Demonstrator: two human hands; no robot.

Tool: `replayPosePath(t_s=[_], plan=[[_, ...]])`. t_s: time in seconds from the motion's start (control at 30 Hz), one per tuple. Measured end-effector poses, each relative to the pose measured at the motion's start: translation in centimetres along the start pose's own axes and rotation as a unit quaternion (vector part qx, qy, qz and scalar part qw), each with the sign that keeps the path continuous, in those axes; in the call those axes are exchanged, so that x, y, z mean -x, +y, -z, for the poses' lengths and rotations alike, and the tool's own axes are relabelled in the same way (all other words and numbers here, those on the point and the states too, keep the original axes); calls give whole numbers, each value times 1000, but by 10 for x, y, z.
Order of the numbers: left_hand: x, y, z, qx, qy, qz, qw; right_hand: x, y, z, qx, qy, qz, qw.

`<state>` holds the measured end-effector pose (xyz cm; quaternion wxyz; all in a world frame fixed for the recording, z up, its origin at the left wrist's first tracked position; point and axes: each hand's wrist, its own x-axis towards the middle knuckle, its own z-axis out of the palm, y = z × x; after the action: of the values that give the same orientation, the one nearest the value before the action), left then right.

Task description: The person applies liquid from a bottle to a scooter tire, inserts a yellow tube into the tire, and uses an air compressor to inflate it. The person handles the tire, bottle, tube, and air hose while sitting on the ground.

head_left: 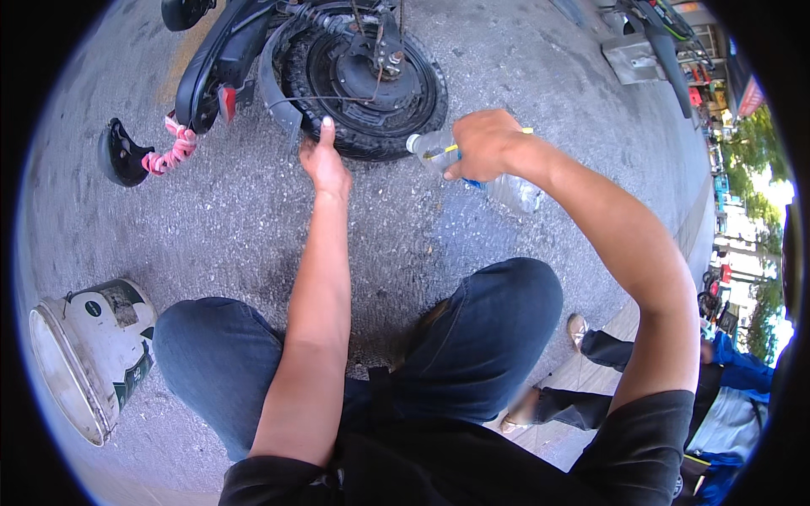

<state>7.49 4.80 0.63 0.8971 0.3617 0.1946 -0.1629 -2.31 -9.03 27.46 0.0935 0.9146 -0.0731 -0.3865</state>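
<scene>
Holding a clear bottle (pixel 429 153) beside the wheel (pixel 359 72), neck toward the tyre (pixel 435 93).
The right hand (pixel 487 145) wraps its grip round the bottle's middle; the left hand (pixel 326 166), thumb up, is at the tyre's lower edge, fingers partly hidden, so its hold cannot be told. Squeezing hard could buckle the bottle; slackening could drop it onto the ground (pixel 396 228).

worn on the head, one fisheye looks down at the nearby wheel (pixel 364 82).
</scene>
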Motion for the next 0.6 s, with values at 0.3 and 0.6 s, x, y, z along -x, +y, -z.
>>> replayPosePath(t_s=[0.3, 0.6], plan=[[15, -30, 4, -54, -24, 15, 998, -5, -1, -3, 15, -14, -16, 1000], [36, -49, -6, -48, 6, 1, 999, -6, 1, -7, 1, 8, -3, 1000]])
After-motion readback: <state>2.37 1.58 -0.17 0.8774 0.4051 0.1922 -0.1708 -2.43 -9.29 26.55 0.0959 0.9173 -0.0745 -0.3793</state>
